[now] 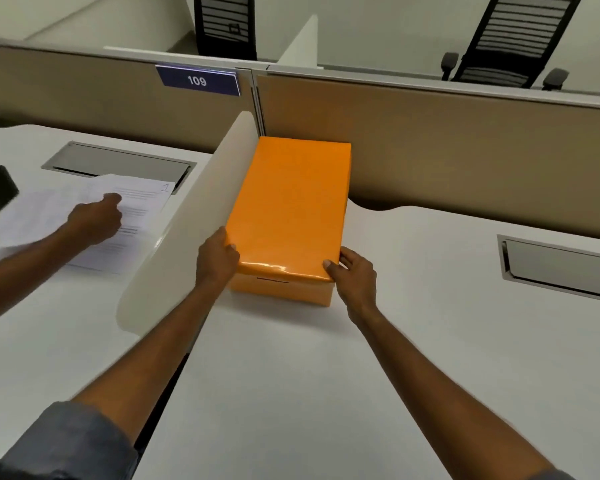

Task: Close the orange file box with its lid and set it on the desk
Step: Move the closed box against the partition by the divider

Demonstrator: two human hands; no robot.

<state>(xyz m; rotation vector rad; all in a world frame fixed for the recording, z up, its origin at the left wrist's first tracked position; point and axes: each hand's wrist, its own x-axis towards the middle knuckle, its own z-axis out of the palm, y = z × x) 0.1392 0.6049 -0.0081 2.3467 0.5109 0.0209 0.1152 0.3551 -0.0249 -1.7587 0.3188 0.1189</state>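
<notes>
Orange file box (284,291) stood on the white bench (291,375) beside the curved divider (194,216), its lid (291,206) on. Left hand (217,259) and right hand (355,278) gripped the lid's near corners, fingers (331,264) curled against its edges.

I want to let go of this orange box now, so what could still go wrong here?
The lid looks glossy, and both the left hand and right hand grip only its near corners, so one side may not be fully seated. The orange box also sits tight against the white divider, which could catch the lid's edge.
</notes>
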